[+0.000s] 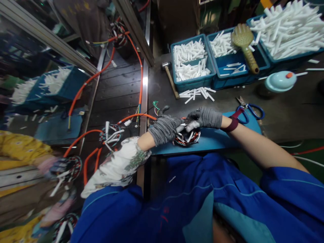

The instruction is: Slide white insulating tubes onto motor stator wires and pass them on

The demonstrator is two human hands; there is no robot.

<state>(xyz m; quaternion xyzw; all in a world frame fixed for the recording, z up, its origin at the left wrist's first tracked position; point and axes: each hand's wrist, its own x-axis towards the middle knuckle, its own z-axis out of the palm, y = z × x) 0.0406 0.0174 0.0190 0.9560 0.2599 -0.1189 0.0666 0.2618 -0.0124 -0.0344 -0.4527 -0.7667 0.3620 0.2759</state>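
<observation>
Both my hands wear grey striped knit gloves and meet over a ring-shaped wound wire coil assembly [187, 140], like a motor stator, with white sleeves among its wires. It rests on a blue mat [217, 140] at the table's front. My left hand [165, 128] is closed on the coil assembly's left side, thumb lifted. Across from it, my right hand [204, 118] has its fingers pinched together at the upper rim; what lies between them is hidden. An orange cable [138, 115] reaches the assembly from the left. Blue-handled scissors [255, 110] lie right of my right hand.
Blue bins [214, 81] of white tubes stand at the back, a yellowish scoop [244, 44] on one. A hammer [170, 79], loose tubes [197, 93] and a light-blue-lidded cup [279, 81] are nearer. Another wired coil [110, 135] sits left; a co-worker's gloved hand [52, 167] holds one.
</observation>
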